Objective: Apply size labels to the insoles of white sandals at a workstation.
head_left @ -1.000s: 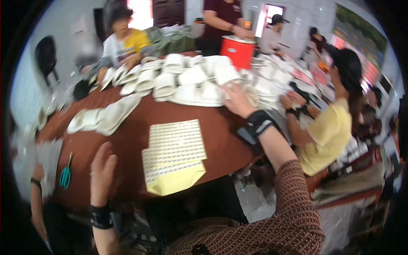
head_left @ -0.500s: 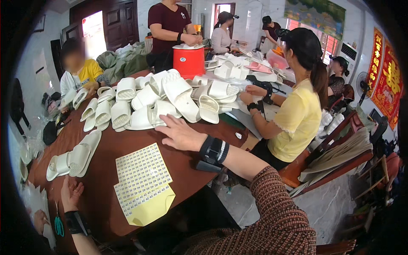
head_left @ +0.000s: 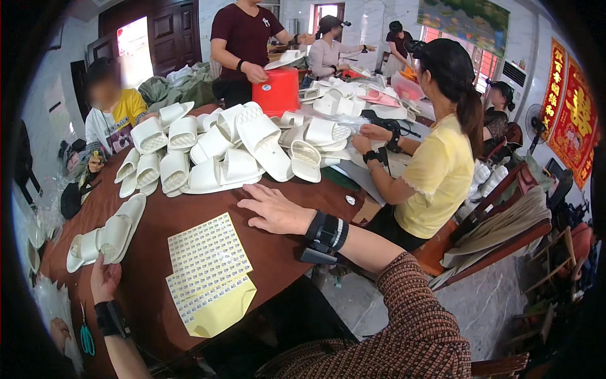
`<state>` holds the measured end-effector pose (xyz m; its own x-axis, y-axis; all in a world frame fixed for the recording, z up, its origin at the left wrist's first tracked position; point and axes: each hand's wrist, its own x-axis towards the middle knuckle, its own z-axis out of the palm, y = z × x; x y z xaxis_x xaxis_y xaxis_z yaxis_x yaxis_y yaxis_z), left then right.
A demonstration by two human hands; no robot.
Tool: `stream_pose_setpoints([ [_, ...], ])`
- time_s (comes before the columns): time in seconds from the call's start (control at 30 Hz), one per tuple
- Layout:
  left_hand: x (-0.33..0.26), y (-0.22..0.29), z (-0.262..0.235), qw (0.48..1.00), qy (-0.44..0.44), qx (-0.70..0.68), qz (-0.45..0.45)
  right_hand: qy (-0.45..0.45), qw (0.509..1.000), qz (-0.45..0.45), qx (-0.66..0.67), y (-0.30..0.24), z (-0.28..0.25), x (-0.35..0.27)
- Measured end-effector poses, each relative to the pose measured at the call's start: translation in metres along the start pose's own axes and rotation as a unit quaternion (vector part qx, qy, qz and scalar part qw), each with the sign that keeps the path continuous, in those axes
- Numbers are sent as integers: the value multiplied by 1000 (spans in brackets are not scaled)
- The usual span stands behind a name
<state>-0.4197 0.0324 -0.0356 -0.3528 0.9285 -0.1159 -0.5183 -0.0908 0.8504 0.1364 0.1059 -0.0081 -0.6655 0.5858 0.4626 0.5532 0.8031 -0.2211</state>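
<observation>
My left hand (head_left: 106, 279) is at the lower left with its fingers apart, just below a pair of white slippers (head_left: 120, 234) that overlap on the brown table. Its fingertips reach the slippers' near edge; I cannot tell whether they touch. My right hand (head_left: 279, 212) hovers over or rests on the table in front of a big heap of white slippers (head_left: 208, 177), fingers spread and holding nothing. Between my hands lies a pale yellow sheet of small printed stickers (head_left: 208, 265), its lower part bare backing.
Teal-handled scissors (head_left: 87, 340) lie by the left table edge, near clear plastic bags (head_left: 53, 297). A red plastic tub (head_left: 276, 91) stands behind the heap. Co-workers sit or stand around, one in a yellow top (head_left: 435, 170) close on my right.
My left hand has moved up to the slipper pair. My right hand has drawn slightly right, away from the heap. The person at left has added slippers to it; the one behind lifts a slipper.
</observation>
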Motion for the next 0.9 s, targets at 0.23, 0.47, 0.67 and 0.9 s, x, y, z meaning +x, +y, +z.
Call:
stream_pose_setpoints([
  [0.23,22,-3,-3,998,58,1,-16,-34,998,22,48,-1,12,-3],
  [0.47,29,-8,5,996,76,1,-41,-45,998,27,34,2,12,-7],
  [0.67,22,-9,16,995,78,-61,-17,-69,996,45,28,3,7,-11],
  [0.9,-22,11,-3,995,91,4,30,-41,998,23,43,3,9,-11],
])
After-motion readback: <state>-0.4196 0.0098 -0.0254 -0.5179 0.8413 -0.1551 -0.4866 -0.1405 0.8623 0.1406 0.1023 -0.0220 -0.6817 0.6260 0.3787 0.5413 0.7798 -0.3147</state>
